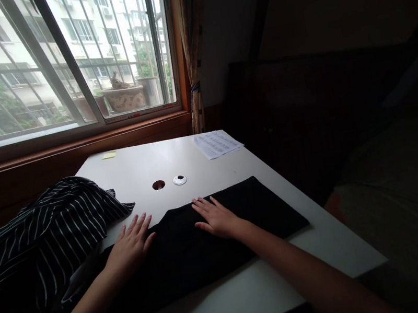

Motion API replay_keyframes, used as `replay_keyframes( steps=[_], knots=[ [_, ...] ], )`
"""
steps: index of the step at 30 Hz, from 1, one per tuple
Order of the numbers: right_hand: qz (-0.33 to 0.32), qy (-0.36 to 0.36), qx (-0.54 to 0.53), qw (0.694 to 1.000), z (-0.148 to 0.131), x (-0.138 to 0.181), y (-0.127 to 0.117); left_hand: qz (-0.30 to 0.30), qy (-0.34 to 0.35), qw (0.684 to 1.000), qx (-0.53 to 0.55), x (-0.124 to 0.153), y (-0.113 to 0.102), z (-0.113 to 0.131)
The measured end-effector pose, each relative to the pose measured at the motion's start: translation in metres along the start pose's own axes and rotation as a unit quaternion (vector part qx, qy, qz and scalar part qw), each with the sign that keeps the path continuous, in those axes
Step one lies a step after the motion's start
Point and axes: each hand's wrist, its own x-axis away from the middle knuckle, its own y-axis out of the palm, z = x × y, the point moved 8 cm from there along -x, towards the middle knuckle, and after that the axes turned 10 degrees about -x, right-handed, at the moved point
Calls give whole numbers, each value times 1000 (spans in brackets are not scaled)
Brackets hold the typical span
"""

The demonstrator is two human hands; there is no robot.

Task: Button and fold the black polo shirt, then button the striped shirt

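A black folded garment [193,254], perhaps trousers, lies flat across the white table [134,163]. My left hand [128,246] rests on its far edge toward the left, fingers spread and pointing away from me. Farther right, my right hand [216,217] lies palm down on the cloth near the same edge, fingers stretched out. Nothing is gripped by either hand. Left of my left hand, a crumpled black-and-white striped garment [71,215] is heaped on the table, and the black cloth's left end runs into shadow beside it.
Behind the cloth are a round hole [158,185] in the tabletop and a small white disc cover [180,180]. Written papers [217,143] lie at the far right corner, a yellow note [109,155] at the far left. A barred window [59,64] and curtain [195,90] stand beyond.
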Motion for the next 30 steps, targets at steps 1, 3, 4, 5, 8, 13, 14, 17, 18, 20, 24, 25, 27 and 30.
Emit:
replay_keyframes(
  steps=[1, 3, 4, 5, 8, 13, 14, 17, 18, 20, 24, 25, 27, 30],
  knots=[
    [-3, 3, -1, 1000, 6, -2, 1, -7, -5, 1000, 4, -1, 5, 0],
    [-2, 32, 7, 999, 30, 0, -4, -10, -18, 1000, 7, 1, 13, -2],
    [1, 57, 15, 998, 47, 3, -8, -9, -23, 1000, 7, 3, 16, -5],
    [7, 88, 24, 996, 66, 9, -14, -9, -29, 1000, 7, 5, 17, -7],
    [27, 155, 34, 987, 120, 29, -32, -18, -46, 999, 4, 10, 20, -14],
    [63, 251, 41, 965, 195, 59, -58, -11, -65, 998, -1, 13, 16, -16],
    [72, 269, 42, 959, 207, 64, -61, -11, -67, 998, -1, 13, 16, -16],
    [109, 318, 43, 941, 236, 75, -73, -9, -66, 998, 2, 13, 14, -15],
    [126, 329, 45, 935, 243, 79, -77, -9, -64, 998, 3, 13, 13, -14],
    [163, 340, 49, 925, 253, 85, -87, -10, -62, 998, 6, 13, 13, -14],
    [218, 323, 47, 920, 261, 93, -104, -8, -63, 998, 5, 13, 12, -14],
    [222, 314, 41, 922, 262, 93, -107, -9, -64, 998, 3, 13, 12, -14],
    [219, 295, 25, 930, 263, 91, -110, -16, -65, 998, -2, 13, 12, -14],
    [208, 271, 4, 940, 262, 85, -112, -20, -64, 998, -7, 13, 12, -13]
  ],
)
